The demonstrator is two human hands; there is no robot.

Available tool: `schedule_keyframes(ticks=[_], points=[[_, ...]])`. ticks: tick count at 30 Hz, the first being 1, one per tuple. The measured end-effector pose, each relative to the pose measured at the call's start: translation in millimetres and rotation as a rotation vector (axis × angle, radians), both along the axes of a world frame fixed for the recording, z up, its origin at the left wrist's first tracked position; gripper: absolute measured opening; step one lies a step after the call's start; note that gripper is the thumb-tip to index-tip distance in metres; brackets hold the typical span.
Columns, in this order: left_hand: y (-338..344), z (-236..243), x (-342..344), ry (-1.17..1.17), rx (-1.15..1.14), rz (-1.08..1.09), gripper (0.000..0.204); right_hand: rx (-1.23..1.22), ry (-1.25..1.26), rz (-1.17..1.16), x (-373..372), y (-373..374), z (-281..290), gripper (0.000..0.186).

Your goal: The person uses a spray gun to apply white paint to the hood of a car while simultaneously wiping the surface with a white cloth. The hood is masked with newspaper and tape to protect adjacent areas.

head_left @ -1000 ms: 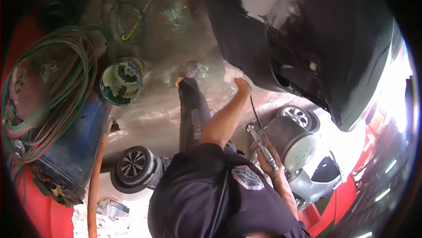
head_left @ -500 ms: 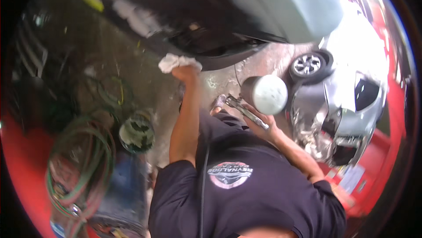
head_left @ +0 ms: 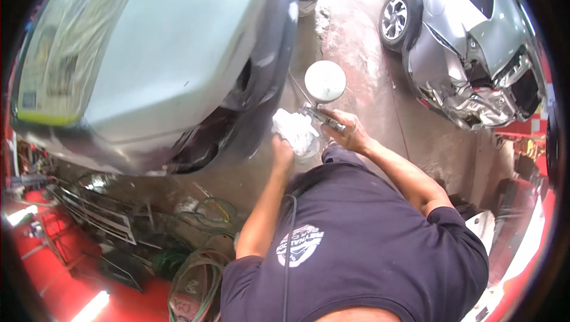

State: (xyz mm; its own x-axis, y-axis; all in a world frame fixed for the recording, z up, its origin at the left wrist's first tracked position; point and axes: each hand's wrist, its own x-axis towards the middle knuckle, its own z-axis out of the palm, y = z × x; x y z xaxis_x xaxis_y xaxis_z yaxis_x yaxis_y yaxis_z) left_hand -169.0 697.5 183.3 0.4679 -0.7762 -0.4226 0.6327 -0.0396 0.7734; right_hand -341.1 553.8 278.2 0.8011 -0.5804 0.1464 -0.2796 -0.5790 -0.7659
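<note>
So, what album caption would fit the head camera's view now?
Left fingers clutch a white cloth, right fingers grip a metal tool, beside a pale car.

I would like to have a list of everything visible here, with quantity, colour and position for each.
Spray gun: one, silver, centre
Cup: one, white top, above the spray gun
Cloth: one, white, left of the spray gun
Masked car: one, grey-green and black, left
Damaged car: one, silver-grey, upper right
Bucket: one, dark, top centre
Hoses: count unclear, green and reddish, bottom left
Metal frame: one, pale grey, lower left
Shirt: one, dark, bottom centre
Left hand: one, bare, holding the cloth
Right hand: one, bare, holding the spray gun
</note>
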Motion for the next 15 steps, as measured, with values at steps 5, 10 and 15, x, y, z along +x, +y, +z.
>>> schedule_keyframes(ticks=[5, 10, 15], points=[[-80.0, -4.9, -1.7, -0.173, 0.122, -0.214, 0.032, 0.180, -0.160, -0.135, -57.8, -108.5, 36.2, 0.045], [-138.2, -75.4, -43.9, 0.306, 0.072, -0.445, 0.034, 0.306, -0.047, -0.408, -112.0, -220.4, 95.4, 0.032], [-229.5, -15.6, -130.8, 0.124, 0.308, -0.597, 0.026, 0.259, -0.253, -0.610, -136.0, -330.7, 181.6, 0.041]])
